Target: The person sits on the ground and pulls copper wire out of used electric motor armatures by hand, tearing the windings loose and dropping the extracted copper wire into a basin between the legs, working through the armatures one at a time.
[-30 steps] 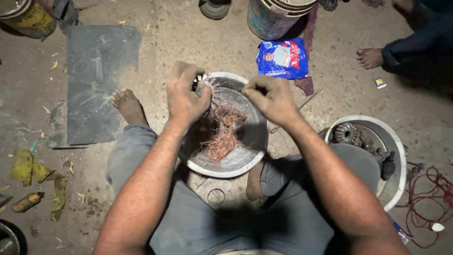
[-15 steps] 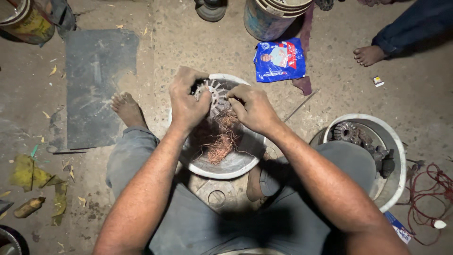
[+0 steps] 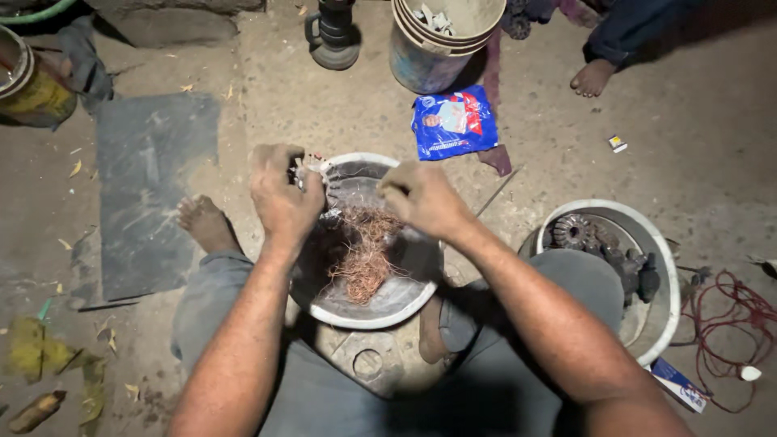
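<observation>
Head view: seated person, floor.
L hand (image 3: 282, 194): grip closed on slotted metal core (image 3: 317, 180).
R hand (image 3: 421, 198): grip closed, pinching copper wire (image 3: 364, 251).
Basin (image 3: 388, 303): holds wire.

Basin (image 3: 380, 311) sitting on the floor (image 3: 267, 105) between the knees, tangled wire (image 3: 364, 251) lying in it, both hands over its far rim, packet (image 3: 453, 121) lying beyond it, bucket (image 3: 441, 36) standing farther back, second basin (image 3: 660, 251) holding gears (image 3: 575, 232) at the right, slab (image 3: 154, 186) lying left.
</observation>
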